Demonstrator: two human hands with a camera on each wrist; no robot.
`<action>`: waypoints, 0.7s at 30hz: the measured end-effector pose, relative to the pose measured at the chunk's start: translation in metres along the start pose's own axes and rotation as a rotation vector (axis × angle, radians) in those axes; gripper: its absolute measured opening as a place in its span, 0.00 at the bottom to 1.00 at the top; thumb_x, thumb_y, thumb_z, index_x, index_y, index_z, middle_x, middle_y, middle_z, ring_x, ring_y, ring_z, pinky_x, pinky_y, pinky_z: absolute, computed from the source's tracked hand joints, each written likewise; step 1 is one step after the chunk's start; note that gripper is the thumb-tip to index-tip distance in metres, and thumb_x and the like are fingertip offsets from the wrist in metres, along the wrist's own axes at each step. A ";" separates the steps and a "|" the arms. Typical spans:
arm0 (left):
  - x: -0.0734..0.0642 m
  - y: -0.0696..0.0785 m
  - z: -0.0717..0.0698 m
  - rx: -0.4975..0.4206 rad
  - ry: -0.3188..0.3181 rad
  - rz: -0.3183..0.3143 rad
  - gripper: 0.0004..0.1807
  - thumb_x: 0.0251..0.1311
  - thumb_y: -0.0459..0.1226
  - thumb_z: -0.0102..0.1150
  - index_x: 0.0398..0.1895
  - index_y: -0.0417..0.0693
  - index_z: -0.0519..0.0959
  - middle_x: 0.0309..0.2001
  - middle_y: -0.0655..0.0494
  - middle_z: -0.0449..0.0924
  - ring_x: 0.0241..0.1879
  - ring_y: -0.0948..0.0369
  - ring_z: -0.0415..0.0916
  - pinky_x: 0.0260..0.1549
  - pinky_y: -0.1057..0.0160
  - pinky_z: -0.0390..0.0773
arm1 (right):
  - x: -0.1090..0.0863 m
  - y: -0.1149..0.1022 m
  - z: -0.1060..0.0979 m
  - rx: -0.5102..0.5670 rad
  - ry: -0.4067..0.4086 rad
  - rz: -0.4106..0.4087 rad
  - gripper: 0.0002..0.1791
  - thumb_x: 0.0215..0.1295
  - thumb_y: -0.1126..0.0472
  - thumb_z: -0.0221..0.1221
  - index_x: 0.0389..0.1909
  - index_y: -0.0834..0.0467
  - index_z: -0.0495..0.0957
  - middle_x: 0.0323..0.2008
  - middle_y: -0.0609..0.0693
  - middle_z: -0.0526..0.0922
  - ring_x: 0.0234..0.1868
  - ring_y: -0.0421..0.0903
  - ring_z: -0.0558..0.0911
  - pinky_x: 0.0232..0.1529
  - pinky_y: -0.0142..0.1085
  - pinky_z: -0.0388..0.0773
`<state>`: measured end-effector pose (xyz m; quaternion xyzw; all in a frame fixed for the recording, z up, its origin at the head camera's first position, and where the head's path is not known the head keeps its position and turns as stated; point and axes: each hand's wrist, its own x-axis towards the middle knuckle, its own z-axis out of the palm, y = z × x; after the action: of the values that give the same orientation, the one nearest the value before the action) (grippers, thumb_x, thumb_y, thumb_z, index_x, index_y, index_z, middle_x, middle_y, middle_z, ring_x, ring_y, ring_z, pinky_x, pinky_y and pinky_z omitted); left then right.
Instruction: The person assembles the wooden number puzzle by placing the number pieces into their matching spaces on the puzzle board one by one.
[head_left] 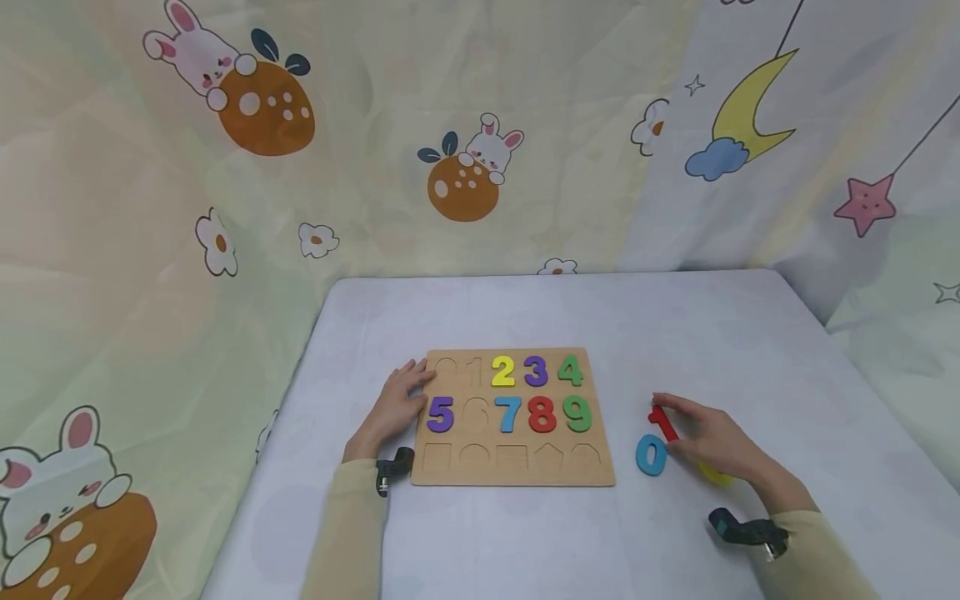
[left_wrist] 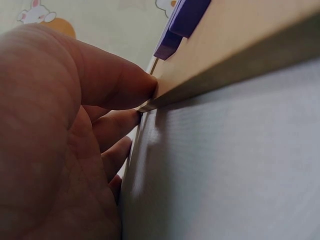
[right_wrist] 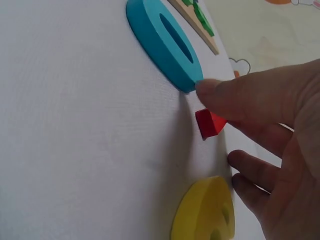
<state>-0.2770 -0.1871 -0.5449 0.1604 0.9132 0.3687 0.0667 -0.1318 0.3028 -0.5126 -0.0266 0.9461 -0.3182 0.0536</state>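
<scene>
A wooden number puzzle board (head_left: 517, 465) lies on the table with several coloured numbers set in it, among them a purple 5 (head_left: 440, 414). My left hand (head_left: 392, 408) rests against the board's left edge, thumb and fingers touching it, as the left wrist view also shows. Off to the right of the board, my right hand (head_left: 712, 437) pinches a red number 1 (head_left: 662, 422) between thumb and fingers, low over the cloth. A blue 0 (head_left: 650, 455) lies beside the thumb. Partly hidden under that hand is a yellow number piece (right_wrist: 202, 212).
The 0, 1 and 6 recesses (head_left: 476, 411) on the board hold no piece, and a row of outlined shapes (head_left: 512, 457) runs along its near side. White cloth covers the table (head_left: 525, 542). A printed curtain (head_left: 360, 167) hangs behind.
</scene>
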 end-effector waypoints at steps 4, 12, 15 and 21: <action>-0.001 0.002 0.001 -0.010 -0.001 -0.031 0.26 0.62 0.31 0.53 0.66 0.45 0.72 0.75 0.54 0.57 0.77 0.55 0.43 0.76 0.54 0.35 | -0.002 0.000 -0.001 -0.024 -0.019 0.017 0.40 0.53 0.66 0.69 0.69 0.58 0.66 0.67 0.64 0.67 0.68 0.68 0.60 0.62 0.70 0.61; 0.000 0.001 0.002 -0.002 -0.003 -0.046 0.26 0.63 0.31 0.52 0.67 0.46 0.72 0.75 0.55 0.56 0.77 0.56 0.42 0.76 0.54 0.34 | -0.002 0.004 0.001 -0.036 -0.002 0.004 0.40 0.52 0.68 0.68 0.69 0.58 0.66 0.66 0.65 0.68 0.67 0.69 0.61 0.62 0.69 0.62; 0.000 0.000 0.002 0.001 -0.001 -0.045 0.27 0.62 0.31 0.52 0.67 0.46 0.72 0.75 0.54 0.57 0.77 0.56 0.42 0.76 0.54 0.35 | -0.002 0.006 0.002 -0.046 0.015 0.002 0.40 0.52 0.68 0.69 0.68 0.58 0.67 0.65 0.66 0.69 0.67 0.69 0.62 0.62 0.69 0.63; -0.001 0.002 0.001 -0.011 -0.001 -0.032 0.26 0.62 0.31 0.52 0.66 0.45 0.72 0.75 0.53 0.57 0.77 0.54 0.43 0.76 0.53 0.35 | -0.004 0.006 0.007 -0.058 0.085 -0.002 0.40 0.53 0.66 0.69 0.69 0.58 0.65 0.66 0.65 0.69 0.67 0.68 0.64 0.61 0.68 0.64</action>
<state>-0.2753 -0.1858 -0.5438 0.1454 0.9136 0.3726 0.0739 -0.1269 0.3043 -0.5213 -0.0154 0.9564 -0.2914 0.0123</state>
